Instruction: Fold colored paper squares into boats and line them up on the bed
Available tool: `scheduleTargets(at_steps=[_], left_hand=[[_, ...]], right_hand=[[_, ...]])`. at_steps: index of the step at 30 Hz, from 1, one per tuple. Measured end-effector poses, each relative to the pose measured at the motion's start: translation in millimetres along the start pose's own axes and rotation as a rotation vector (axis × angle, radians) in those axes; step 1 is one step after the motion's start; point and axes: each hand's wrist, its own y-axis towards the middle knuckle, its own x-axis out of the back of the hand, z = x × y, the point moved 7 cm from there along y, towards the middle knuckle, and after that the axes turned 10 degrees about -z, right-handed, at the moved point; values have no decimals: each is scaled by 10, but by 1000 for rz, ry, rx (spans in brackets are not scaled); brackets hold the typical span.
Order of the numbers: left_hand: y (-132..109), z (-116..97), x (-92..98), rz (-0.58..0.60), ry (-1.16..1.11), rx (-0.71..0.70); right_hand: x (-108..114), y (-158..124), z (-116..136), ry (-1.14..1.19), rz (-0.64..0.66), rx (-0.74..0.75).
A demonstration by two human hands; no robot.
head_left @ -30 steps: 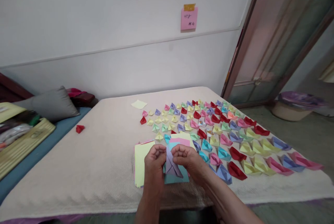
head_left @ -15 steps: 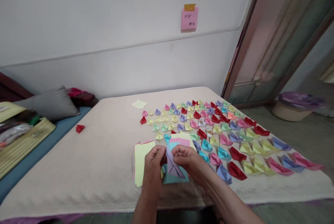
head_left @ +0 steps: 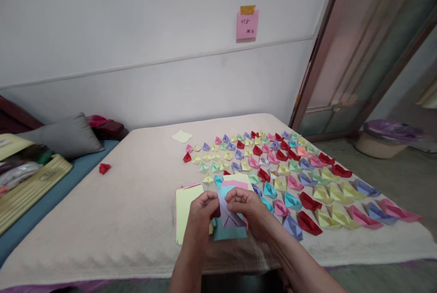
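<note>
A partly folded sheet of purple paper (head_left: 229,214) is pinched between my two hands, with crease lines showing on it. My left hand (head_left: 204,208) has its fingers closed at the left edge, while my right hand (head_left: 246,204) grips the upper right. Beneath lie loose coloured sheets, with a teal sheet (head_left: 232,233) on top and a pale yellow one (head_left: 237,177) behind. Left of my left hand rests a stack of yellow paper (head_left: 184,208), partly hidden by my forearm.
Many folded paper boats (head_left: 310,202) stand in rows across the right of the cloth-covered table (head_left: 136,211). A red folded piece (head_left: 104,168) lies at far left, and a yellow sheet (head_left: 182,136) at the back. Farther left are a grey pillow (head_left: 71,138) and a woven box (head_left: 37,188).
The purple paper has turned slightly, its lower end swinging to the right and showing more of its creased face. My left hand has shifted a little with it.
</note>
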Motion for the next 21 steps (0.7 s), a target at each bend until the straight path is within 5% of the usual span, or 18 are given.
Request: scheduleTargets(at_steps=[13, 21], left_hand=[[87, -75, 239, -206, -92, -68], [99, -234, 292, -130, 86, -206]], right_hand=[[-20, -3, 128, -263, 101, 169], [154, 1, 245, -297, 28, 288]])
